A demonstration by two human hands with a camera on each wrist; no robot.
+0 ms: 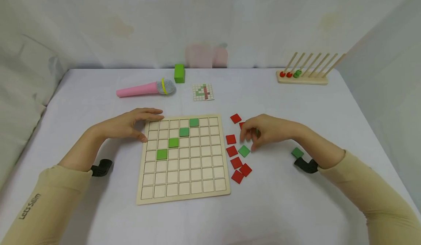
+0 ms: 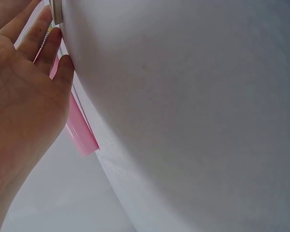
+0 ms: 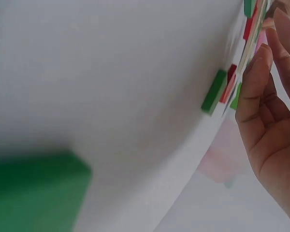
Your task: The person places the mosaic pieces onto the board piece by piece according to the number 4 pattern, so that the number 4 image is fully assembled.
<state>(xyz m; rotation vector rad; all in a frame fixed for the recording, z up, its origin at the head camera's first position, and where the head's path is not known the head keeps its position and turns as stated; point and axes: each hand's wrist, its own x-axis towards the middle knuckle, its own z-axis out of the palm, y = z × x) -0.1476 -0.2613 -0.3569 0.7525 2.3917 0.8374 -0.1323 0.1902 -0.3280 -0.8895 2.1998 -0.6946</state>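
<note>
A square wooden grid board (image 1: 184, 199) lies on the table, with several green tiles (image 1: 173, 142) set along a diagonal of its cells. My left hand (image 1: 123, 124) rests at its upper left corner, fingers extended along the edge and thumb at the left side. Over the loose tiles right of the board hovers my right hand (image 1: 268, 130), fingers bent downward and apart, nothing visible between them. Its fingertips are near a loose green tile (image 1: 244, 151). Another green tile (image 3: 215, 92) lies under this hand, mostly hidden in the head view. Several red tiles (image 1: 231, 151) lie along the board's right edge.
Behind the board are a pink microphone (image 1: 141, 90), a green block (image 1: 179, 73) and a small pattern card (image 1: 203, 92). A wooden peg rack (image 1: 302, 80) with red and green beads stands at the back right. One green tile (image 1: 297, 152) lies beside my right wrist.
</note>
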